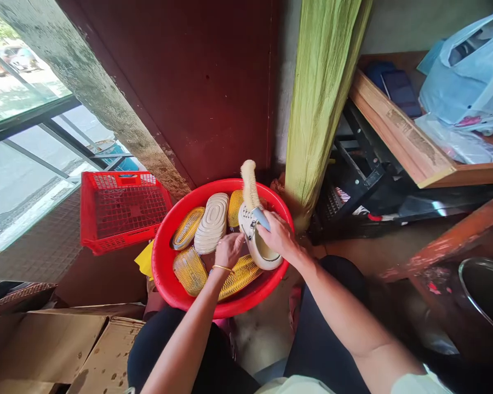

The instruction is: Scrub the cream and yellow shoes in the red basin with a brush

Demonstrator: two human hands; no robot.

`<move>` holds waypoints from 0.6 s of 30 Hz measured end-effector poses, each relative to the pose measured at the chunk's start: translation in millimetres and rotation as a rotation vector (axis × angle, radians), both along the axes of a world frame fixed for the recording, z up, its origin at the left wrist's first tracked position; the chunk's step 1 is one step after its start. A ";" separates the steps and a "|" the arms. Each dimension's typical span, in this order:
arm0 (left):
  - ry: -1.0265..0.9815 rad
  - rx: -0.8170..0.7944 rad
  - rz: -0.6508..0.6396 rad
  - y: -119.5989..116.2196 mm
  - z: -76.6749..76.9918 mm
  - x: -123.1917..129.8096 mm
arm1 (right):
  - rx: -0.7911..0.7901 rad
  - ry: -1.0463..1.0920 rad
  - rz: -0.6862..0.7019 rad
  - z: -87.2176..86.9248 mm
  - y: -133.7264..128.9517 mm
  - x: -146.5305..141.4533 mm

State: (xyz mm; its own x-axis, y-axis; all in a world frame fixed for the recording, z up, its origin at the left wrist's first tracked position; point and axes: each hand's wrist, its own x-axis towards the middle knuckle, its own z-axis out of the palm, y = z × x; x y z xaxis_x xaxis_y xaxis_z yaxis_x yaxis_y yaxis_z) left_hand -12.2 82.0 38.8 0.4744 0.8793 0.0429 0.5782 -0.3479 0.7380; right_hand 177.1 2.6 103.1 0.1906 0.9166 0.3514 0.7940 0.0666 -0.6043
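A red basin stands between my knees with several pieces of footwear in it. My right hand is closed round the blue handle of a brush, its pale bristles pointing up and away from me. Beneath the brush a whitish clog lies tilted, its opening toward me. My left hand, with a thin bangle at the wrist, grips the clog's left side; its fingertips are partly hidden. Around it lie a white sole-up shoe and yellow-soled footwear.
A red plastic crate is left of the basin, above cardboard boxes. Behind stands a dark red panel beside a post wrapped in yellow-green cloth. On the right, a wooden tray holds a pale blue bag.
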 end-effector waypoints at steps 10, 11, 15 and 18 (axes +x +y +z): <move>0.677 0.051 0.310 46.6 -30.1 -54.9 | -0.334 -0.145 0.502 -38.5 -16.2 -52.1; 0.665 0.061 0.327 44.3 -35.3 -52.6 | -0.353 -0.162 0.498 -40.9 -15.3 -51.5; 0.618 0.076 0.380 41.9 -40.0 -43.5 | -0.366 -0.151 0.388 -42.3 -4.2 -45.0; 0.564 0.046 0.355 51.2 -32.3 -48.0 | -0.428 -0.109 0.278 -40.2 4.7 -39.9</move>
State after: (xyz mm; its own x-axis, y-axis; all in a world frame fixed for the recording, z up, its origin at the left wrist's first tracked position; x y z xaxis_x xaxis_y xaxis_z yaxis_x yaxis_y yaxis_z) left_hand -60.2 133.2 6.5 0.1169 0.9894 -0.0859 0.9565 -0.0889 0.2778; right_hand 137.2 7.3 62.9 -0.0976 0.9933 -0.0617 0.8412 0.0492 -0.5386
